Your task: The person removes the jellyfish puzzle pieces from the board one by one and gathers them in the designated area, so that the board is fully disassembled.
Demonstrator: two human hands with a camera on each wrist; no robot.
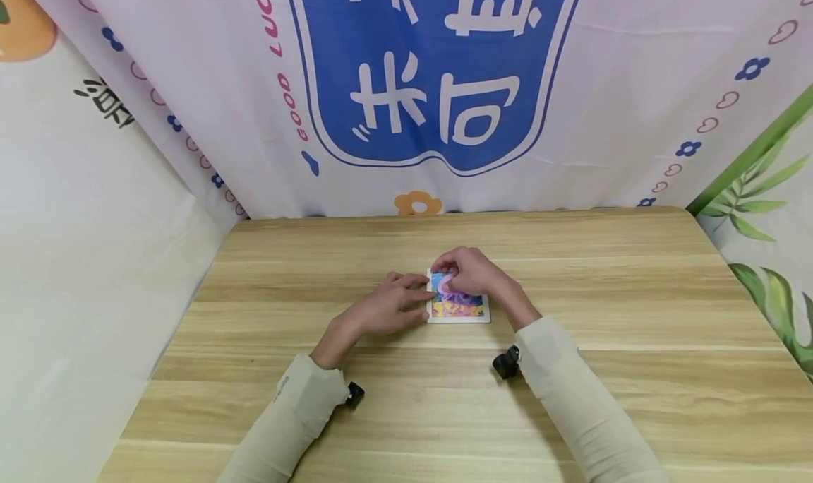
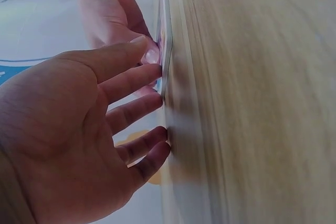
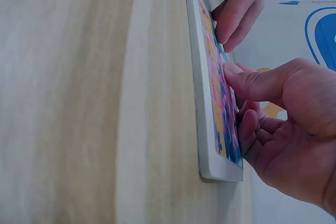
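A small panel with a white border (image 1: 459, 320) and a colourful pink, blue and yellow picture lies flat on the wooden table. On its left edge rest the fingertips of my left hand (image 1: 392, 305), the fingers spread and nearly straight in the left wrist view. My right hand (image 1: 471, 271) bends over the picture from the far right. In the right wrist view its thumb (image 3: 247, 81) touches the picture surface (image 3: 221, 119), with the other fingers curled near the panel's far side. Whether anything is between thumb and forefinger is hidden.
The wooden table (image 1: 406, 412) spreads around the panel on all sides. Behind its far edge hangs a printed white and blue cloth (image 1: 356, 186). Small black wrist devices (image 1: 506, 363) sit at both sleeve cuffs.
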